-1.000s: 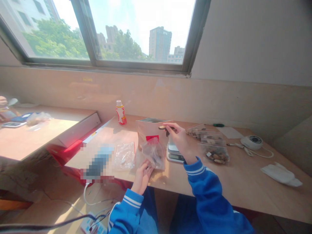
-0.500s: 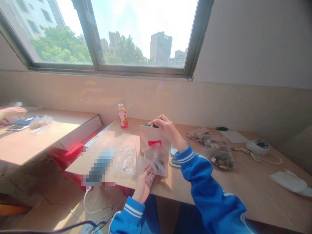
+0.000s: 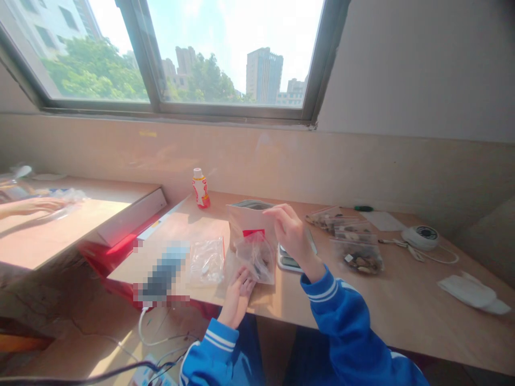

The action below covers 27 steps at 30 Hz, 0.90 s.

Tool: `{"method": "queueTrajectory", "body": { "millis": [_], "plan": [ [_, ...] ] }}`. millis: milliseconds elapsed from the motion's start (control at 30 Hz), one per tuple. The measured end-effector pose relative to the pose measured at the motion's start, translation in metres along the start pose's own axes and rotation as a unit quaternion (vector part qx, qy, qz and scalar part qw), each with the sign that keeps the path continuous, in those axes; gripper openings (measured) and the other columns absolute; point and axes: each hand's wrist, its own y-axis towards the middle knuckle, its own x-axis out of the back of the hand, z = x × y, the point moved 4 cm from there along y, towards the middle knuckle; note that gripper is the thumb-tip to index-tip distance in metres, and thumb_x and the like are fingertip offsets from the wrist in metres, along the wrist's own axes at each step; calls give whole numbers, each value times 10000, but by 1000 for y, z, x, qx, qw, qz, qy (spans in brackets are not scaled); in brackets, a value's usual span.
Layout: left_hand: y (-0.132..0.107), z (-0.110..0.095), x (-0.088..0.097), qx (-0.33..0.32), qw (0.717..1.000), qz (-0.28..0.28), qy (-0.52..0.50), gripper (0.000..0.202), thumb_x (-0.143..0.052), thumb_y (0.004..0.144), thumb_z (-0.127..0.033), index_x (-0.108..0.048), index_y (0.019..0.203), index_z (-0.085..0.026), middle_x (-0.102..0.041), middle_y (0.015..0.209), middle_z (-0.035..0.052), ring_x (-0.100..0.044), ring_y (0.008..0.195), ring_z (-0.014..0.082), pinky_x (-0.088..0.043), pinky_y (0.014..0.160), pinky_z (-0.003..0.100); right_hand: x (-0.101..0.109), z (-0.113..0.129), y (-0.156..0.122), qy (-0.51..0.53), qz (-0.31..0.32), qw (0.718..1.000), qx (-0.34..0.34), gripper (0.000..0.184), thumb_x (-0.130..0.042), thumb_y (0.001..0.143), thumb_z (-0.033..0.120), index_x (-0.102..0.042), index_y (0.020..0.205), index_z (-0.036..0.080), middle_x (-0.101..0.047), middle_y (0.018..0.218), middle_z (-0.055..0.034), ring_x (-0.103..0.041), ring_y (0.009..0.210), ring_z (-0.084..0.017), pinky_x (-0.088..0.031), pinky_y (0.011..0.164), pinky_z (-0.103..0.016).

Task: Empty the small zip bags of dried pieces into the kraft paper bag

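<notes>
A tall light-coloured pouch (image 3: 237, 222) with a red label (image 3: 253, 233) stands on the table, its top gaping. In front of it is a clear zip bag (image 3: 263, 265) with some dark pieces inside. My left hand (image 3: 240, 287) is closed on the lower left edge of this clear bag. At the pouch's upper right corner is my right hand (image 3: 290, 230), fingers bent and apart, with nothing visible in them. A scale (image 3: 287, 262) sits just right of the pouch, partly behind my right hand. Another clear plastic bag (image 3: 206, 262) lies flat to the left.
A drink bottle (image 3: 200, 187) stands at the back. Several clear bags of brown pieces (image 3: 360, 260) lie right of the scale. Beyond are a green-handled tool (image 3: 363, 208), a white camera (image 3: 420, 237) and white cloth (image 3: 469, 292). Another person's hand (image 3: 38, 205) is at the left table.
My right hand has moved from the pouch's mouth to the right and slightly down. The brown piece at its fingertips is out of sight. My left hand stays at the clear bag.
</notes>
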Motion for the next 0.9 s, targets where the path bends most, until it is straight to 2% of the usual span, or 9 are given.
{"method": "queueTrajectory", "body": {
  "millis": [67, 133, 200, 300, 433, 533, 667, 767, 900],
  "plan": [
    [-1, 0, -1, -3, 1000, 5, 5, 271, -644, 731, -95, -601, 992, -153, -687, 982, 81, -674, 882, 155, -503, 945, 309, -2, -11, -23, 17, 0, 997, -69, 253, -373, 842, 68, -592, 833, 194, -593, 833, -50, -571, 819, -178, -465, 760, -307],
    [-3, -1, -3, -6, 1000, 15, 13, 294, -670, 726, -109, -597, 1008, -150, -692, 983, 82, -673, 905, 157, -487, 977, 317, -15, -27, -46, 52, 95, 985, -137, 219, -397, 810, 69, -572, 763, 193, -600, 767, -36, -576, 733, -168, -459, 683, -287],
    [-5, -1, -4, -7, 999, 31, 20, 343, -689, 710, -108, -591, 1036, -153, -694, 1002, 82, -667, 950, 164, -466, 1007, 324, -31, -41, -67, 99, 199, 958, -182, 181, -431, 804, 93, -579, 759, 187, -629, 754, -37, -591, 706, -167, -455, 648, -276],
    [-7, -2, -5, -9, 999, 41, 26, 399, -706, 678, -90, -590, 1052, -164, -695, 1029, 78, -656, 1000, 178, -452, 1027, 342, -47, -52, -85, 146, 262, 933, -198, 106, -491, 824, 171, -594, 799, 181, -656, 786, -47, -596, 702, -171, -457, 634, -275],
    [-9, -4, -7, -16, 999, 34, 31, 378, -729, 685, -117, -596, 1035, -170, -675, 1100, 86, -637, 1049, 181, -444, 1034, 329, -58, -53, -90, 122, 260, 943, -170, 35, -565, 792, 196, -595, 783, 180, -649, 819, -54, -585, 731, -186, -454, 655, -290],
    [-9, -4, -8, -17, 999, 38, 24, 372, -731, 688, -112, -599, 1032, -167, -675, 1092, 85, -636, 1046, 170, -450, 1023, 303, -62, -54, -91, 115, 250, 946, -171, 61, -580, 792, 209, -618, 822, 173, -656, 891, -75, -598, 789, -206, -457, 691, -307],
    [-8, -4, -6, -23, 999, 31, 21, 357, -712, 697, -86, -604, 1028, -164, -685, 1056, 77, -646, 1019, 156, -469, 997, 284, -67, -58, -99, 196, 295, 904, -241, 214, -587, 820, 349, -647, 883, 153, -684, 879, -79, -621, 761, -206, -471, 668, -303],
    [-7, -3, -4, -22, 999, 31, 24, 351, -709, 700, -84, -601, 1025, -162, -681, 1053, 78, -643, 1027, 161, -471, 992, 282, -69, -59, -104, 259, 307, 871, -284, 331, -664, 755, 427, -659, 910, 134, -691, 870, -71, -627, 770, -203, -483, 658, -290],
    [-6, -1, -3, -25, 999, 29, 23, 337, -729, 681, -86, -595, 981, -162, -681, 1005, 63, -650, 1002, 162, -469, 994, 289, -69, -56, -105, 318, 293, 848, -307, 444, -728, 671, 481, -677, 925, 120, -700, 861, -69, -632, 765, -202, -497, 670, -296]
  ]
}}
